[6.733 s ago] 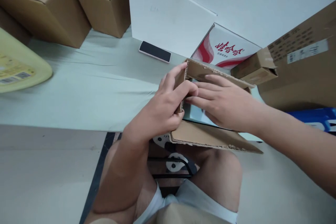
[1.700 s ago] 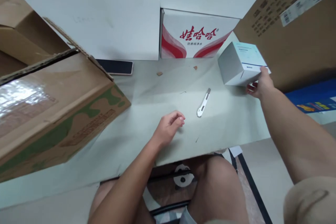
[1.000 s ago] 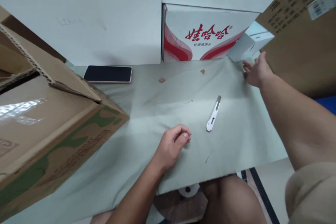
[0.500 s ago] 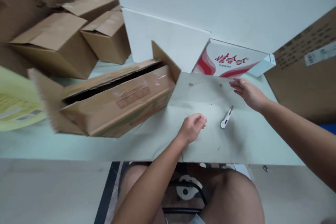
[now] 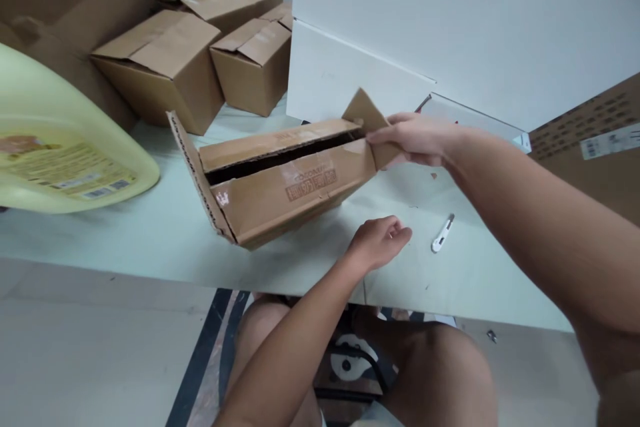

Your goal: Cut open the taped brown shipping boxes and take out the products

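Note:
A brown cardboard box (image 5: 280,187) with its end flaps standing up rests on the table, a dark gap running along its top. My right hand (image 5: 410,139) grips the raised flap at its right end, thumb and fingers closed on it. In front of the box, my left hand (image 5: 381,241) hovers low over the table with its fingers curled in loosely. No object shows in it. To the right of my left hand lies a white utility knife (image 5: 443,233), its blade end pointing away from me.
Several closed cardboard boxes (image 5: 160,47) stand at the back left. A yellow plastic bottle (image 5: 65,140) is on the left. White panels (image 5: 360,87) rise behind, with a partly hidden white box (image 5: 480,113) before them. A large printed carton (image 5: 595,153) stands on the right.
My right hand has moved left from beside the red-and-white box and taken hold of the cardboard box's flap. The view has shifted left. My left hand stays curled near the same spot.

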The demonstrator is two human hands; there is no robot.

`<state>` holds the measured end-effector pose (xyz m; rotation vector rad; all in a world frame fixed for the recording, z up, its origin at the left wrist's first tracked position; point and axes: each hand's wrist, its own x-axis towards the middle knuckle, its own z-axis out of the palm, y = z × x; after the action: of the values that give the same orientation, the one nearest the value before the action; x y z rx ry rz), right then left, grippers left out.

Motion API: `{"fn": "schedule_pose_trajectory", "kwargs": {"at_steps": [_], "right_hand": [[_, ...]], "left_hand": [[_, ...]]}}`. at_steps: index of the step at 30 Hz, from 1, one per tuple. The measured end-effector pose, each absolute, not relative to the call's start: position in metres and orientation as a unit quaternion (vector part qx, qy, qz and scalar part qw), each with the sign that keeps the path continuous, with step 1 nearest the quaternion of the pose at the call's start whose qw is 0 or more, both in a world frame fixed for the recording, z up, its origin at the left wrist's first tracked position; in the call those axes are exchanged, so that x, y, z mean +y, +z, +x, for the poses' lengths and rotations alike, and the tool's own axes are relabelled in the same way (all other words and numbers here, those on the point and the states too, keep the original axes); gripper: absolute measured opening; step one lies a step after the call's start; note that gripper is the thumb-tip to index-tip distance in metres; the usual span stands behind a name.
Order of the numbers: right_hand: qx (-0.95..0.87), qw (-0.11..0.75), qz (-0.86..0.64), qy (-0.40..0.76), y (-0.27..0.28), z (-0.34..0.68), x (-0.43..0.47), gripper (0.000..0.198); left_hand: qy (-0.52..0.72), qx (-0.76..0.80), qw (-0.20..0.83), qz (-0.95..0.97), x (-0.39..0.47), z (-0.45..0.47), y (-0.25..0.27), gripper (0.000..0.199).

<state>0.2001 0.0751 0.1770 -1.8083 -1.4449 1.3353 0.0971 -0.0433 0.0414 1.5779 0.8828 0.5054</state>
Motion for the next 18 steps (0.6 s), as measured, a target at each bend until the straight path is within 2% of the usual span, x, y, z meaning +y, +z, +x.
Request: {"fn": "schedule_pose_trajectory", "kwargs": {"at_steps": [4, 10, 14, 18], "right_hand": [[-0.416, 0.26, -0.634, 0.598, 0.167, 0.225, 0.033, 0.017], [-0.311, 0.448, -0.578, 0.608, 0.128, 0.24, -0.06, 0.03], [-0.233, 0.581, -0.6, 0.498, 0.116, 0.268, -0.123, 0.03], [-0.06, 0.688, -0.666, 0.281, 0.13, 0.312, -0.185, 0.021]], "left_hand": [[0.158, 0.396, 0.54, 0.726, -0.041, 0.099, 0.039, 0.022], [0.107, 0.363, 0.485, 0.788, -0.053, 0.113, 0.024, 0.021], [0.091, 0.325, 0.45, 0.827, -0.061, 0.123, 0.02, 0.021], [0.081, 0.297, 0.434, 0.847, -0.06, 0.127, 0.02, 0.019]]}}
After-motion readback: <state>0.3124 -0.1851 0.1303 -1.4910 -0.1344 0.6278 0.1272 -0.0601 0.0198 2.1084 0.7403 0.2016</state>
